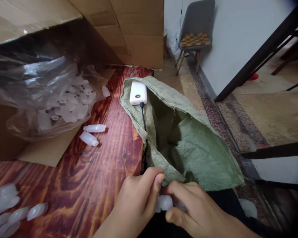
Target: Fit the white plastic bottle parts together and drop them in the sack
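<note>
Right now I have both hands working on one small white plastic bottle [166, 202] at the near edge of the tabletop [109, 158]: my left hand [136, 201] pinches it from the left with thumb and fingers closed, and my right hand [198, 211] grips it from the right, fingers curled around it. It sits just below the mouth of the green woven sack [188, 148], which hangs open off the tabletop's edge; I cannot see whether anything lies inside, so I judge the work to be early. Plenty is left: two loose bottles [91, 134] lie mid-tabletop, a cluster of caps or bottles [12, 208] sits at the near left, and a clear plastic bag [52, 96] in a cardboard box [5, 138] holds many more. A white power bank [138, 93] rests on the sack's far rim, its cable [144, 122] trailing along the sack's opening, where it could snag.
</note>
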Demonstrator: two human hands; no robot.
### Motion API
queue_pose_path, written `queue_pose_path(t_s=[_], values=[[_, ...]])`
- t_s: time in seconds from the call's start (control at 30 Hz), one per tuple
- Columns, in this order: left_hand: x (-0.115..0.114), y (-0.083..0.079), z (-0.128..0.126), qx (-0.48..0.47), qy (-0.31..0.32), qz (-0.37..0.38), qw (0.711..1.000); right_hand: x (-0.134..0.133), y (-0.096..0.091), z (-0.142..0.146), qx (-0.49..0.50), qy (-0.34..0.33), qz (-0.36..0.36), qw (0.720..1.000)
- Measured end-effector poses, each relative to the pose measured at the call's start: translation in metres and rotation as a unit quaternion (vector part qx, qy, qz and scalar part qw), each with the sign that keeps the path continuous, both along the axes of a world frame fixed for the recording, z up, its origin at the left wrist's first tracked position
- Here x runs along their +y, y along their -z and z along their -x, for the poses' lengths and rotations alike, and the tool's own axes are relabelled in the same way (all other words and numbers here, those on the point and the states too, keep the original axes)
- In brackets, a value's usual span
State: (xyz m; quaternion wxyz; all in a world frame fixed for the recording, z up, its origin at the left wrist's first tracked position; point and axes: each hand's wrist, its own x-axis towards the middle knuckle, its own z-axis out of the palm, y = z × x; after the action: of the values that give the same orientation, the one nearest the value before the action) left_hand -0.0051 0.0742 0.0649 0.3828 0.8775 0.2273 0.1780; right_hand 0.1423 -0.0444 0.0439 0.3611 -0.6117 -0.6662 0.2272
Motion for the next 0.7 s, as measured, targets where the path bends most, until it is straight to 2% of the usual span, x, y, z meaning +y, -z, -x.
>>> queue_pose_path(t_s=[0.1, 0.17, 0.23, 0.37, 0.4, 0.5, 0.53, 0.63, 0.7], values=[[-0.001, -0.001, 0.001, -0.006, 0.001, 0.003, 1.000, -0.006, 0.008, -0.008, -0.109, -0.029, -0.102, 0.988], [-0.002, -0.001, 0.001, 0.003, 0.011, 0.012, 1.000, -0.008, 0.013, -0.015, -0.165, -0.060, -0.084, 0.981], [-0.001, -0.001, 0.002, 0.011, 0.014, 0.029, 0.999, -0.009, 0.014, -0.020, -0.165, -0.055, -0.046, 0.984], [-0.001, 0.000, 0.002, 0.013, 0.011, 0.034, 0.999, -0.010, 0.013, -0.025, -0.170, -0.102, -0.112, 0.974], [-0.001, 0.000, 0.002, 0.020, 0.015, 0.033, 0.999, -0.009, 0.013, -0.026, -0.173, -0.108, -0.096, 0.974], [-0.002, -0.001, 0.002, 0.029, 0.014, 0.050, 0.998, -0.008, 0.012, -0.026, -0.158, -0.082, -0.012, 0.984], [-0.002, -0.002, 0.002, 0.028, 0.011, 0.053, 0.998, -0.007, 0.011, -0.023, -0.151, -0.077, -0.016, 0.985], [-0.001, -0.004, 0.001, 0.022, 0.005, 0.041, 0.999, -0.002, 0.005, -0.009, -0.146, -0.045, -0.106, 0.983], [0.000, -0.003, 0.002, 0.016, 0.001, 0.040, 0.999, 0.003, 0.001, 0.002, -0.129, -0.017, -0.121, 0.984]])
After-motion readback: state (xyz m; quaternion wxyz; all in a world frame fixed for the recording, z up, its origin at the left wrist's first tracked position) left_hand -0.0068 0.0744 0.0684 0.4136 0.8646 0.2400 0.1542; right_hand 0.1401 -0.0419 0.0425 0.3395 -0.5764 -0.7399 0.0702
